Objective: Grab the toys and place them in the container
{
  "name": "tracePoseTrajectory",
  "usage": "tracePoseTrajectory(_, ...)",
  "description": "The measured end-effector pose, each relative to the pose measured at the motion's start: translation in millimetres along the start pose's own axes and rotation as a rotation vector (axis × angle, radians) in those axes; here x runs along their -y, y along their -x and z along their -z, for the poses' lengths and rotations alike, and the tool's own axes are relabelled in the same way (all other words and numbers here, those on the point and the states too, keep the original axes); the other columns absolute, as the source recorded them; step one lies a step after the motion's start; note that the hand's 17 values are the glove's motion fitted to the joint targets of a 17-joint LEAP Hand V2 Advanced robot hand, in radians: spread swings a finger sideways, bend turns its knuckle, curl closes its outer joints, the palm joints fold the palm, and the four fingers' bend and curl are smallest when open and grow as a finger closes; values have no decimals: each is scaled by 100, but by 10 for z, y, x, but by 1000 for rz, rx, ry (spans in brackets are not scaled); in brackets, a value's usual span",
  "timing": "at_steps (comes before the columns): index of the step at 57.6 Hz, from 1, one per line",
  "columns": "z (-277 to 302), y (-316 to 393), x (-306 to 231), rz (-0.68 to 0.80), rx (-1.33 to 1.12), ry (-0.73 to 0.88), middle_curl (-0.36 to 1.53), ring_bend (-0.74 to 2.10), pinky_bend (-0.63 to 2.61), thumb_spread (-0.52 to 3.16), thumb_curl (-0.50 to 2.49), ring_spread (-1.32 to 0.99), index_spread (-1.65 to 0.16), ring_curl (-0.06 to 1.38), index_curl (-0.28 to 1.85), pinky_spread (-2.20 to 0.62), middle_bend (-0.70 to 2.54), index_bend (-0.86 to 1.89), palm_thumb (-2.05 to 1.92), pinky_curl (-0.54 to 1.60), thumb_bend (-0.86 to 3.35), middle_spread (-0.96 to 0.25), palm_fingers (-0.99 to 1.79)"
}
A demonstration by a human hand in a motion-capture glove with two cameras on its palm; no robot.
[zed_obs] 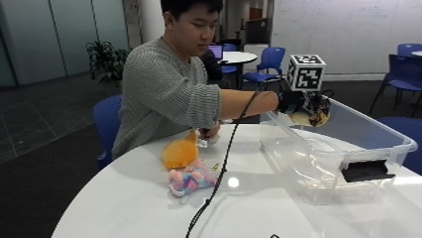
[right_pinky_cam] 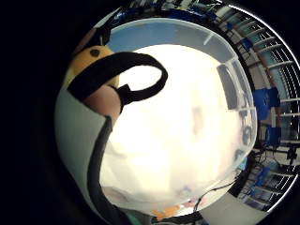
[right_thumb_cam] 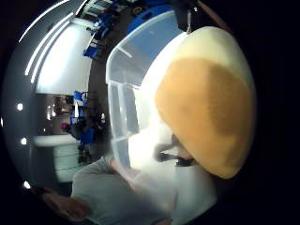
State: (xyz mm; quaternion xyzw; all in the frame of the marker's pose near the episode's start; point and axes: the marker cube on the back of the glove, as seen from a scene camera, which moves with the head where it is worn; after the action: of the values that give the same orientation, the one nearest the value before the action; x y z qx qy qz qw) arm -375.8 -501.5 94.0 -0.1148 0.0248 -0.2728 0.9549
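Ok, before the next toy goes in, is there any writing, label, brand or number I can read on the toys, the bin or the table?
None that can be read.
Clear plastic storage container: no label shows; its black latch bears no print.
Orange plush toy and pastel pink-and-blue plush toy on the round white table: no tag visible.
Yellow-and-cream plush toy gripped by the gloved right hand: no text.

The person wears a gray knitted sweater (zed_obs: 161,94) with long sleeves. The right hand (zed_obs: 298,105) has a black glove with black straps.

round white table (zed_obs: 131,208), blue chairs (zed_obs: 267,62) behind.
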Motion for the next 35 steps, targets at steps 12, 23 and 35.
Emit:
tracePoseTrajectory(12, -102, -85, -7, -44, -57, 108, 50, 49, 130, 143, 62, -33, -38, 44, 47, -19, 18, 13, 41, 37, 3, -22, 12)
tracePoseTrajectory(23, -48, -126, -72, -38, -38, 113, 38, 40, 145, 131, 51, -18, -36, 40, 39, -5, 9, 11, 24, 40, -4, -15, -18)
tracePoseTrajectory(35, 36, -180, -133, -29, -26, 81, 31, 36, 143, 127, 44, -12, -36, 39, 34, 0, 11, 13, 20, 38, -2, -13, -16)
